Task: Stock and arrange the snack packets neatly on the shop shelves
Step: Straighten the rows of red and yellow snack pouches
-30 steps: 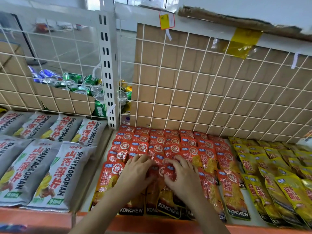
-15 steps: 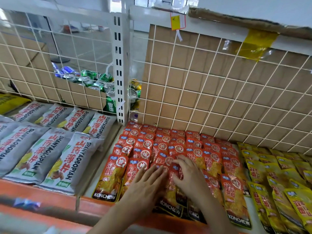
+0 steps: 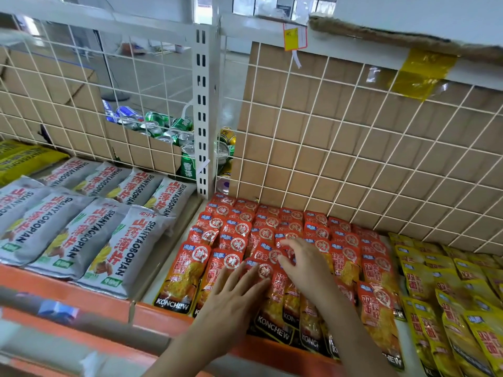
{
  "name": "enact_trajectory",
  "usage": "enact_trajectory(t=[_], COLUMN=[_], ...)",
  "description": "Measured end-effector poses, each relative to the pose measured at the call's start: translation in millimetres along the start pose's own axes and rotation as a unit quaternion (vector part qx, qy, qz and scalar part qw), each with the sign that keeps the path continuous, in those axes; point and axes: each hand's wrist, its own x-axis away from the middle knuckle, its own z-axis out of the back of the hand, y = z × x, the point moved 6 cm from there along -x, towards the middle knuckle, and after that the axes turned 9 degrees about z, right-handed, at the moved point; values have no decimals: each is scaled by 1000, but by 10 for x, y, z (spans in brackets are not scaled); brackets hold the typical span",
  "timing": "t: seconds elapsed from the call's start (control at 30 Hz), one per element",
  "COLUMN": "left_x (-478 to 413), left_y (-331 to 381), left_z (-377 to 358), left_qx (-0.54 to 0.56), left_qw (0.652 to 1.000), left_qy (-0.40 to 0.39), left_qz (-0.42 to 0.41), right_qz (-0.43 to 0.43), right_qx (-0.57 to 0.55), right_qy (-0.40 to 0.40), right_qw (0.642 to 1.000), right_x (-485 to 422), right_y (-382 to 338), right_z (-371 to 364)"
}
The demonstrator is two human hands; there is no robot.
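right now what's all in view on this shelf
red packets: many, red, shelf middle, overlapping rows
yellow packets: many, yellow, right of red
grey bags: several, grey, left shelf
cans: many, green, blue and gold, behind grid
grid: two panels, white, shelf back
cardboard: count unclear, brown, behind grid
tag: one, yellow, top rail
tape: one patch, yellow, top right
left hand: one, flat on red packets
right hand: one, fingers spread on red packets
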Motion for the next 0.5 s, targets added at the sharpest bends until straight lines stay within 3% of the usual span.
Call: enact_trajectory(t=[0.33,0.5], left_x=[40,49], left_y=[-209,-258], left_z=[-28,-43], left_qx=[13,15], left_qw=[996,997], left_qy=[21,-1], left_qz=[80,74], right_qz=[11,14], right_qx=[62,52], right_qy=[-41,-46], right_qw=[997,997], right_x=[-271,-361], right_y=[23,20], right_z=[-123,-115])
